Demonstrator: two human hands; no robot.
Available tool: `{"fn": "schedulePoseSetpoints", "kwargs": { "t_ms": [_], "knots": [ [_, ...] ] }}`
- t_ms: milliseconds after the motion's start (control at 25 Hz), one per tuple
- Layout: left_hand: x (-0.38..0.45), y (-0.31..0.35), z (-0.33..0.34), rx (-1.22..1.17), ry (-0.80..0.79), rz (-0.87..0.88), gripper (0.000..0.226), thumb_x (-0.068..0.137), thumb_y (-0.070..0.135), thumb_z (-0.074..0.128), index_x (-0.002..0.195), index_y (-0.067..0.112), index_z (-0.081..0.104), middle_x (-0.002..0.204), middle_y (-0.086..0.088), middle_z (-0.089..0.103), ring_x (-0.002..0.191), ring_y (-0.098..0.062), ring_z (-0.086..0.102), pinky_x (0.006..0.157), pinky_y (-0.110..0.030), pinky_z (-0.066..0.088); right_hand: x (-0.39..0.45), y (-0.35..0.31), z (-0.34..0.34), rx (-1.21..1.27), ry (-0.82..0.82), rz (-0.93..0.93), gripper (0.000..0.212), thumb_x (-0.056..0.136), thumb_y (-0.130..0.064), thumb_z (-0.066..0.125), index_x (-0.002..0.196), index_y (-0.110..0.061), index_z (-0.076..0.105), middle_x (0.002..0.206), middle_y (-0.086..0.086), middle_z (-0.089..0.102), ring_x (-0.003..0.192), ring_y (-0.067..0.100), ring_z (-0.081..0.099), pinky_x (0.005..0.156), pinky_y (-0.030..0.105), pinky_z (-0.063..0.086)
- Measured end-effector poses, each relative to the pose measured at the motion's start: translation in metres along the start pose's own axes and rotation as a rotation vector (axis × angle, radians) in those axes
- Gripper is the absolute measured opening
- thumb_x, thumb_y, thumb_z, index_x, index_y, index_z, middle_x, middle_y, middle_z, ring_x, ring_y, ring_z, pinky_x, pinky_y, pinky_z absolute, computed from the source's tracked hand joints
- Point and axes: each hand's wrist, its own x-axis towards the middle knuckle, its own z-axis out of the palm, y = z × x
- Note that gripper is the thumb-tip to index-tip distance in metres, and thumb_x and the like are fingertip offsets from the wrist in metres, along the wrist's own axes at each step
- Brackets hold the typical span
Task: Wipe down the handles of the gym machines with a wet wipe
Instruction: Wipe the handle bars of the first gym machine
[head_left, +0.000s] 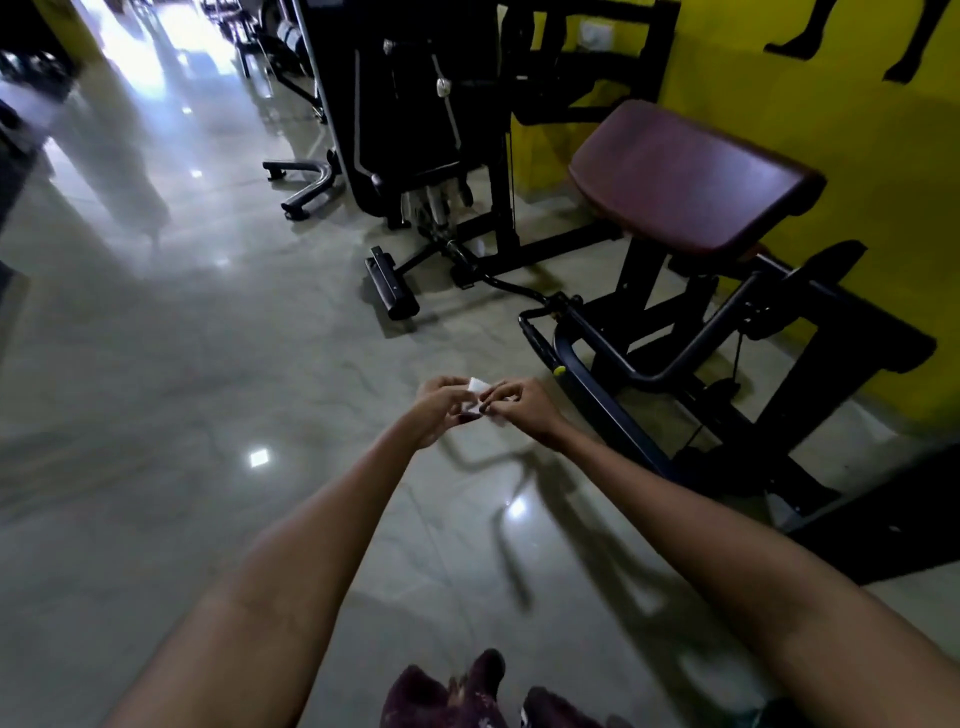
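Glossy grey floor tiles (208, 364) stretch wide and open to the left. At centre, a small white wet wipe (478, 387) is pinched between both hands, held out above the floor. The left hand (441, 410) and right hand (522, 408) have their fingers curled together on it. Just right, the black curl machine's low handle bar (535, 340) reaches toward the hands, under a maroon pad (685, 176), against a yellow wall (831, 104).
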Motion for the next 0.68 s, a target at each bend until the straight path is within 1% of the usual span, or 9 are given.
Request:
{"fn": "schedulePoseSetpoints", "kwargs": {
  "t_ms": [40, 120, 160, 240, 280, 360, 480, 600, 680],
  "knots": [
    [0.006, 0.004, -0.005, 0.010, 0.013, 0.013, 0.025, 0.083, -0.016, 0.051, 0.101, 0.001, 0.051, 0.098, -0.025, 0.052, 0.072, -0.022, 0.057, 0.060, -0.030, 0.059, 0.006, -0.004, 0.001, 0.073, 0.062, 0.052, 0.014, 0.073, 0.002, 0.067, 0.085, -0.001, 0.073, 0.086, 0.013, 0.069, 0.080, 0.016, 0.060, 0.072, 0.029, 0.049],
    [0.018, 0.014, -0.012, 0.039, -0.013, 0.045, 0.030, 0.081, -0.021, 0.048, 0.083, 0.009, 0.046, 0.082, -0.015, 0.049, 0.062, -0.016, 0.051, 0.059, -0.030, 0.058, 0.022, -0.009, 0.002, 0.243, 0.132, 0.186, 0.031, 0.076, -0.001, 0.069, 0.106, -0.003, 0.064, 0.094, 0.009, 0.062, 0.088, 0.017, 0.057, 0.077, 0.028, 0.047],
    [0.023, 0.019, -0.015, 0.060, -0.043, 0.050, 0.032, 0.082, -0.022, 0.047, 0.078, 0.010, 0.044, 0.074, -0.010, 0.046, 0.055, -0.012, 0.050, 0.060, -0.029, 0.058, 0.030, -0.009, 0.003, 0.322, 0.102, 0.261, 0.040, 0.077, -0.004, 0.071, 0.114, -0.006, 0.057, 0.099, 0.005, 0.058, 0.092, 0.017, 0.055, 0.081, 0.029, 0.047],
    [0.030, 0.028, -0.020, 0.095, -0.090, 0.037, 0.030, 0.083, -0.021, 0.045, 0.076, 0.007, 0.050, 0.071, -0.009, 0.049, 0.052, -0.009, 0.057, 0.061, -0.024, 0.058, 0.042, -0.005, 0.006, 0.454, -0.024, 0.398, 0.034, 0.081, -0.010, 0.069, 0.111, -0.014, 0.054, 0.095, 0.000, 0.059, 0.089, 0.016, 0.057, 0.078, 0.029, 0.046],
    [0.036, 0.032, -0.023, 0.115, -0.106, 0.036, 0.027, 0.083, -0.020, 0.044, 0.080, 0.003, 0.055, 0.075, -0.010, 0.053, 0.058, -0.011, 0.060, 0.060, -0.022, 0.057, 0.047, -0.001, 0.008, 0.511, -0.047, 0.435, 0.026, 0.082, -0.009, 0.067, 0.105, -0.014, 0.056, 0.090, 0.001, 0.062, 0.083, 0.015, 0.059, 0.074, 0.027, 0.047],
    [0.045, 0.037, -0.025, 0.162, -0.128, 0.050, 0.026, 0.084, -0.019, 0.045, 0.100, -0.005, 0.061, 0.084, -0.011, 0.058, 0.069, -0.015, 0.060, 0.056, -0.017, 0.053, 0.054, 0.002, 0.012, 0.631, 0.027, 0.475, 0.013, 0.084, -0.002, 0.063, 0.096, -0.008, 0.061, 0.075, 0.001, 0.068, 0.071, 0.013, 0.061, 0.066, 0.023, 0.052],
    [0.063, 0.037, -0.025, 0.219, -0.114, 0.085, 0.033, 0.084, -0.017, 0.050, 0.116, -0.010, 0.058, 0.088, -0.011, 0.060, 0.065, -0.012, 0.061, 0.053, -0.014, 0.050, 0.068, 0.008, 0.019, 0.762, 0.173, 0.502, 0.008, 0.085, 0.002, 0.059, 0.084, -0.005, 0.061, 0.061, 0.001, 0.068, 0.062, 0.014, 0.063, 0.060, 0.023, 0.056],
    [0.084, 0.033, -0.018, 0.228, -0.145, 0.089, 0.034, 0.084, -0.016, 0.053, 0.117, -0.008, 0.058, 0.097, -0.014, 0.059, 0.072, -0.016, 0.060, 0.059, -0.016, 0.055, 0.084, 0.015, 0.021, 0.876, 0.221, 0.529, 0.014, 0.088, 0.000, 0.051, 0.100, 0.001, 0.059, 0.083, 0.013, 0.066, 0.070, 0.019, 0.064, 0.059, 0.025, 0.057],
    [0.101, 0.033, -0.014, 0.233, -0.174, 0.074, 0.036, 0.083, -0.016, 0.054, 0.118, -0.008, 0.057, 0.096, -0.012, 0.059, 0.074, -0.017, 0.059, 0.062, -0.017, 0.055, 0.096, 0.023, 0.018, 0.913, 0.240, 0.540, 0.017, 0.090, 0.001, 0.048, 0.106, 0.001, 0.055, 0.090, 0.015, 0.062, 0.076, 0.022, 0.062, 0.058, 0.026, 0.057]
  ]
}}
